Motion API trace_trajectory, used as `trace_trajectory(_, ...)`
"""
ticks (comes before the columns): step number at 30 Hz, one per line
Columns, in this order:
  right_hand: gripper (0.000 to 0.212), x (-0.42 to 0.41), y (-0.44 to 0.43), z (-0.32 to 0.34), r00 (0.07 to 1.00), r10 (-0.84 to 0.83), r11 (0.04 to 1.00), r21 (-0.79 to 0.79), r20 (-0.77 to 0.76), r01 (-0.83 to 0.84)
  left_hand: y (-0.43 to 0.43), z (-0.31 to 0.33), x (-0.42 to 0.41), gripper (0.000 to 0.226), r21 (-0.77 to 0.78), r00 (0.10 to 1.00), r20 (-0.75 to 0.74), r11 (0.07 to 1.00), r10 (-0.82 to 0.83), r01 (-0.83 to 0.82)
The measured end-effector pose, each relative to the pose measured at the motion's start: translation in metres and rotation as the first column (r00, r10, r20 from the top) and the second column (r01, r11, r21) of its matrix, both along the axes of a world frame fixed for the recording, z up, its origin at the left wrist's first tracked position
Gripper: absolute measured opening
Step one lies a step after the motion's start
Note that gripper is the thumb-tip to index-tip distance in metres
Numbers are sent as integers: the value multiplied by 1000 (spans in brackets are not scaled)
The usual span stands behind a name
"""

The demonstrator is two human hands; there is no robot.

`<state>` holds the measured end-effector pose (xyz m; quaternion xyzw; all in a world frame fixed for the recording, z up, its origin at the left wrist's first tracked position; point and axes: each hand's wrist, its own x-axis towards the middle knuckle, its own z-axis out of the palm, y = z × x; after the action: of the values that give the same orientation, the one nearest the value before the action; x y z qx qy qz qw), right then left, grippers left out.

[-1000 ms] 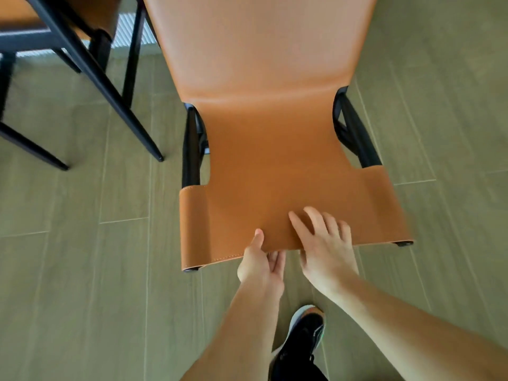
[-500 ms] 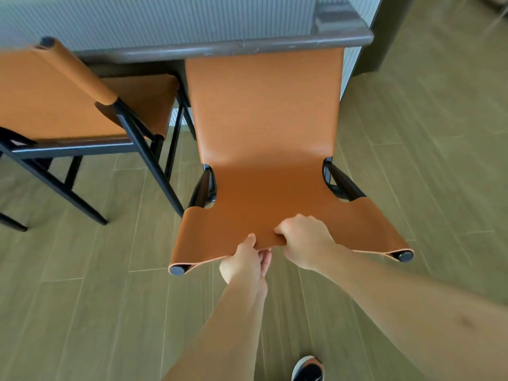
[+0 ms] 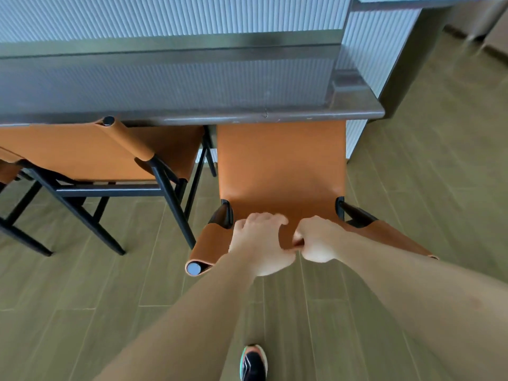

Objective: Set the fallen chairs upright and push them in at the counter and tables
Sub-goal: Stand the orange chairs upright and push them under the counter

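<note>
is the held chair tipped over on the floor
No, the chair stands upright at the counter, left hand and right hand gripping its back.

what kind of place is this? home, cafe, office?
Likely a home kitchen-diner or café, cannot tell which: a dark counter with a ribbed panel behind, the gripped chair and a second chair, both tan leather, drawn up to it, and a wood-look floor.

Left hand (image 3: 259,243) and right hand (image 3: 320,242) lie side by side, nearly touching, fingers curled round the chair (image 3: 280,166) back's edge.
</note>
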<state>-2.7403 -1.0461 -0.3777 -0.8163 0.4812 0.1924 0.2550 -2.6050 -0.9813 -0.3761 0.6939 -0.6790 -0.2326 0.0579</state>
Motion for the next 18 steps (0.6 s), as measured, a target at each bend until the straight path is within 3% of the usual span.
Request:
trace_trajectory(1, 37, -1, -4, -1, 1000, 14, 1000, 6, -6, -13, -8, -6, 3, 60, 149, 990, 114, 987, -81, 64)
trace_trajectory(3, 38, -3, -10, -3, 999, 35, 999, 16, -10, -34, -16, -16, 6, 49, 281, 961, 219, 954, -167, 102)
trace_trajectory(9, 39, -4, -13, 2, 998, 60, 998, 32, -8, -59, -10, -19, 4, 26, 47, 926, 208, 949, -316, 313)
trace_trajectory(18, 28, -5, -9, 26, 1000, 14, 998, -58, 13, -13, -12, 2, -4, 24, 31, 971, 143, 981, -194, 192)
